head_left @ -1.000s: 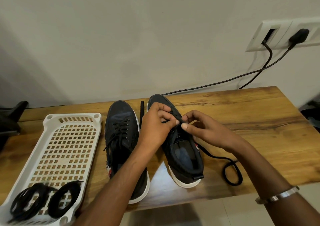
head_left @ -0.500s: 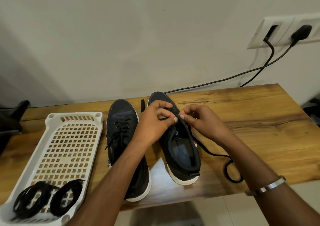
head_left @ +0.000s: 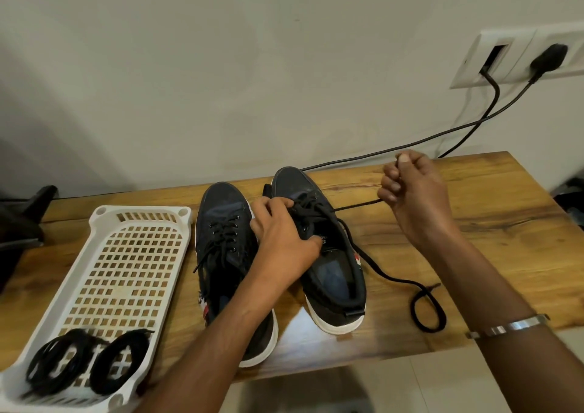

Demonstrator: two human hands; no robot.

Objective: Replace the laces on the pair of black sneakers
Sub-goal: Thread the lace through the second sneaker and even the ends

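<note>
head view: right hand now up and out to the right of the right sneaker, fingers curled round the tip of the lace; half a second back, both hands pinched together over the eyelets. lace now drawn taut from the upper eyelets to that fist. probably the old lace being pulled out of an eyelet, though whether unthreading or threading cannot be told for sure from here. left hand pressed down over the tongue and throat, fingers hooked into the crossings, thumb at the collar, holding the shoe steady. other end of the lace trailing off the right side onto the worktop, ending in a loose loop near the front edge.

right sneaker flat on its sole, long axis running away from the wearer and leaning slightly left, toe toward the wall, heel at the near edge. left sneaker just beside it, parallel, toe likewise to the wall, fully laced. white tray further left, two coiled black laces in its near end.
</note>
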